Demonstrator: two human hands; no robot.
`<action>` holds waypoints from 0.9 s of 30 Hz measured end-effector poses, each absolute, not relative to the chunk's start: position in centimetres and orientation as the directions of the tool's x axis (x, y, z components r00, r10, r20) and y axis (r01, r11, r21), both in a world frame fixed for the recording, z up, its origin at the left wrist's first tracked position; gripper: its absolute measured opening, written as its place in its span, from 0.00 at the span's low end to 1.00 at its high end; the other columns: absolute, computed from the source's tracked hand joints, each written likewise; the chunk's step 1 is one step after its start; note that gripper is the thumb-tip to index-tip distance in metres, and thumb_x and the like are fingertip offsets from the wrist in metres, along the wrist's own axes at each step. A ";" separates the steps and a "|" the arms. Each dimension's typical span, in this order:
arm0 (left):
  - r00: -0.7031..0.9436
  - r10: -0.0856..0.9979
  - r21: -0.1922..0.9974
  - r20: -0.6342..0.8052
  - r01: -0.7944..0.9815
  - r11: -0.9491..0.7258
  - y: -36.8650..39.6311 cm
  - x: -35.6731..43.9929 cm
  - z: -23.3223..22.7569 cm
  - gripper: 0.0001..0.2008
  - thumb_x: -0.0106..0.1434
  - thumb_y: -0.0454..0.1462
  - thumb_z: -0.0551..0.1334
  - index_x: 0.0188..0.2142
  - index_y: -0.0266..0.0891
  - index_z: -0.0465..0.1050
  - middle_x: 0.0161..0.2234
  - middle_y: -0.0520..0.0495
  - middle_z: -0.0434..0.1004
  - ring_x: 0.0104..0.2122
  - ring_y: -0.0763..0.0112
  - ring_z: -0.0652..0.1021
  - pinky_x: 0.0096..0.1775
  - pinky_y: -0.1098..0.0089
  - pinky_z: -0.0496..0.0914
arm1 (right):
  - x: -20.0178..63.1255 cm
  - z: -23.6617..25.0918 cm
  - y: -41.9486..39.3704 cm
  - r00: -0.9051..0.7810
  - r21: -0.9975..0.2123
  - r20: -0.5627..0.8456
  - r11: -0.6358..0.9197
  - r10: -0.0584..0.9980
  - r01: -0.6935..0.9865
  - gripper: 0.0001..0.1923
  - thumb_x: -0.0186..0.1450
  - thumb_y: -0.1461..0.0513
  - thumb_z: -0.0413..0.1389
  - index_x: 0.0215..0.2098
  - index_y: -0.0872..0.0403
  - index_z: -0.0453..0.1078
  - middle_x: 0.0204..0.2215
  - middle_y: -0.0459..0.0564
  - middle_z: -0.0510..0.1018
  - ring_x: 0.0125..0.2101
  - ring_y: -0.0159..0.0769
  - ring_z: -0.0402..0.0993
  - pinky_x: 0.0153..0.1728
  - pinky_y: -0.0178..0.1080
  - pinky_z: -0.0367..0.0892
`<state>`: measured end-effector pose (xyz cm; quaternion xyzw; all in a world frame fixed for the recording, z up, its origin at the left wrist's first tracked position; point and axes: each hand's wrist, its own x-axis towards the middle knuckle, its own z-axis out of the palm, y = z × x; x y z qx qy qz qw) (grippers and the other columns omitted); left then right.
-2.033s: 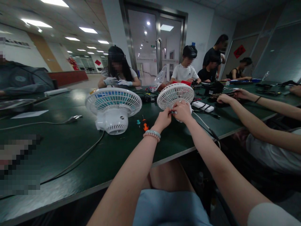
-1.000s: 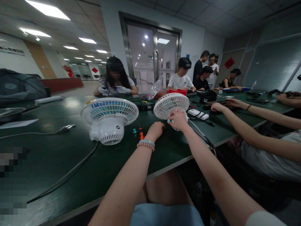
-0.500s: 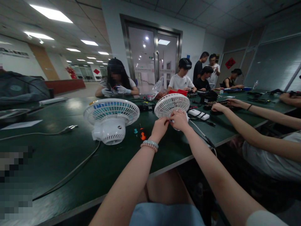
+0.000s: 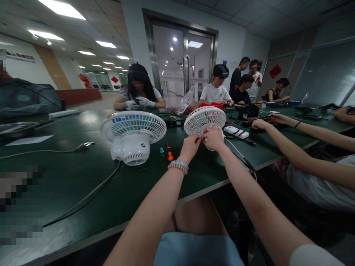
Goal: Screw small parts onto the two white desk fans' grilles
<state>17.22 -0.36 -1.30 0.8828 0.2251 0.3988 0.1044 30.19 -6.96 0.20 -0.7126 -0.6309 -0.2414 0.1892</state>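
Observation:
A small white fan (image 4: 204,119) lies grille-up on the dark green table (image 4: 83,173), tilted toward me. My right hand (image 4: 213,137) grips the fan's rear motor housing. My left hand (image 4: 190,146), with a bead bracelet on its wrist, has its fingertips pinched on something small at that housing, touching my right hand; what it pinches is too small to tell. The fan's cord (image 4: 240,154) runs off the table's near edge.
A second white fan with blue blades (image 4: 133,133) lies to the left, its cable (image 4: 91,194) trailing toward me. An orange screwdriver (image 4: 169,154) and a teal bit (image 4: 161,150) lie between the fans. A neighbour's arms (image 4: 288,147) reach in from the right. Several people work across the table.
My left hand dropped to the table beside the orange screwdriver, then rose back to the fan's housing and met my right hand again. The right hand kept its hold on the fan.

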 end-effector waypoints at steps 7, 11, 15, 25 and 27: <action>0.564 0.479 0.369 0.673 0.306 -0.878 -0.1 17.4 -1.6 0.08 0.59 0.33 0.55 0.34 0.37 0.72 0.33 0.47 0.76 0.34 0.71 0.74 0.40 0.71 0.67 | 30.3 0.2 -6.9 0.079 0.044 0.583 -0.128 0.808 0.991 0.11 0.57 0.55 0.53 0.34 0.48 0.76 0.43 0.48 0.71 0.45 0.45 0.56 0.40 0.46 0.52; 0.542 0.505 0.403 0.671 0.304 -0.863 0.0 17.4 -1.7 0.07 0.59 0.34 0.55 0.34 0.37 0.72 0.33 0.47 0.76 0.33 0.71 0.74 0.39 0.71 0.67 | 30.3 0.1 -6.8 0.075 0.043 0.594 -0.124 0.801 0.991 0.11 0.57 0.55 0.54 0.33 0.48 0.76 0.42 0.49 0.71 0.45 0.46 0.56 0.40 0.46 0.51; 0.540 0.521 0.420 0.661 0.310 -0.853 0.1 17.5 -1.7 0.07 0.59 0.33 0.55 0.34 0.37 0.72 0.33 0.47 0.76 0.33 0.71 0.74 0.38 0.71 0.67 | 30.3 0.0 -6.8 0.082 0.041 0.590 -0.131 0.803 0.991 0.11 0.57 0.56 0.54 0.34 0.48 0.76 0.43 0.49 0.71 0.45 0.46 0.56 0.40 0.46 0.51; 0.536 0.475 0.386 0.698 0.278 -0.880 0.2 17.7 -2.0 0.09 0.55 0.29 0.55 0.34 0.37 0.72 0.33 0.48 0.76 0.34 0.70 0.74 0.40 0.71 0.67 | 30.4 0.2 -6.9 0.088 0.034 0.587 -0.134 0.804 0.990 0.11 0.57 0.56 0.54 0.34 0.48 0.76 0.42 0.48 0.71 0.44 0.45 0.56 0.40 0.46 0.51; 0.534 0.470 0.372 0.703 0.288 -0.883 0.2 17.7 -1.9 0.09 0.54 0.28 0.56 0.33 0.37 0.72 0.34 0.47 0.75 0.36 0.70 0.73 0.42 0.70 0.67 | 30.4 0.2 -6.9 0.086 0.037 0.589 -0.133 0.804 0.990 0.11 0.57 0.56 0.54 0.34 0.47 0.76 0.42 0.48 0.71 0.44 0.45 0.56 0.40 0.46 0.51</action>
